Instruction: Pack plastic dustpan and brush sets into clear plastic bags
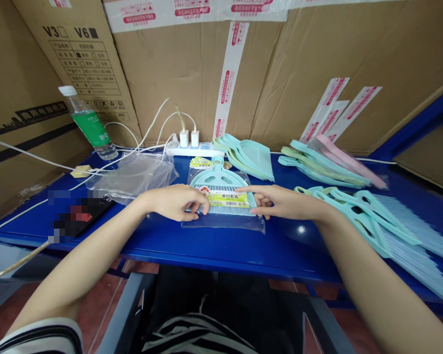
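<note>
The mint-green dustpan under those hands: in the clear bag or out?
The dustpan is mostly in the clear bag, its handle end poking out past the bag's top edge.

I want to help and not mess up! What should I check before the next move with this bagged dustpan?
1. Left hand and right hand both touching the clear plastic bag: ok.
2. Yellow label facing up: ok.
3. Teal dustpan handle fully inside the bag: cannot tell.
4. Bag opening sealed: cannot tell.
5. Water bottle upright and away from both hands: ok.
</note>
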Available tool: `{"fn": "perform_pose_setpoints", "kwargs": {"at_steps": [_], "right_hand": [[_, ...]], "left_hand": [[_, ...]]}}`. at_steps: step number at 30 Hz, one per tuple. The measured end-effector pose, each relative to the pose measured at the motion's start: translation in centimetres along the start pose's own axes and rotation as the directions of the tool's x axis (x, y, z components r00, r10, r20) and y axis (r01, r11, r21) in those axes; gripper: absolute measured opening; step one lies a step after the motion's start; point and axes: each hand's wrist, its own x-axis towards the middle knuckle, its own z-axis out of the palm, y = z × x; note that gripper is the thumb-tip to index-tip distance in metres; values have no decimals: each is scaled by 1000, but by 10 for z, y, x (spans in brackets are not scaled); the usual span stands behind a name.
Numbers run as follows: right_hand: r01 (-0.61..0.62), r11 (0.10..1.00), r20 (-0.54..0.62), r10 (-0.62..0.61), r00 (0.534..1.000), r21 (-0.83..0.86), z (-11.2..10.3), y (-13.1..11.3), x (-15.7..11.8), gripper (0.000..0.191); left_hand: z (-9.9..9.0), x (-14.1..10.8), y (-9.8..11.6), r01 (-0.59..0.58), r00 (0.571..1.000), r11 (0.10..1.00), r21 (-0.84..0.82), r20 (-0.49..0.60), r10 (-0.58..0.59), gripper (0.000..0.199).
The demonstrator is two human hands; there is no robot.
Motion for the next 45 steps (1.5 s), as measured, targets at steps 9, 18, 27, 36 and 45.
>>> {"fn": "perform_pose_setpoints", "kwargs": {"at_steps": [9, 18, 27, 36, 45], "right_hand": [[-36, 999, 2, 36, 999, 28, 0, -3, 0, 76], [-30, 998, 5, 30, 1000, -54, -2, -6, -2, 75], [53, 996, 36, -50, 998, -78, -2, -7, -4, 62], [-20, 989, 0, 21, 1000, -146, -2, -9, -4, 67], [48, 996, 36, -46, 998, -69, -3, -11, -5, 60]], "left_hand": [[0, 0, -1, -11, 1000, 1000, -23, 0, 11, 17], [-1, 0, -3, -6, 1000, 1000, -24, 11, 6, 17], [0, -1, -2, -14, 1000, 999, -42, 5, 14, 17], [-2, -2, -3, -7, 1000, 998, -67, 29, 9, 18], [-2, 0, -4, -1, 1000, 996, -93, 20, 3, 15]]}}
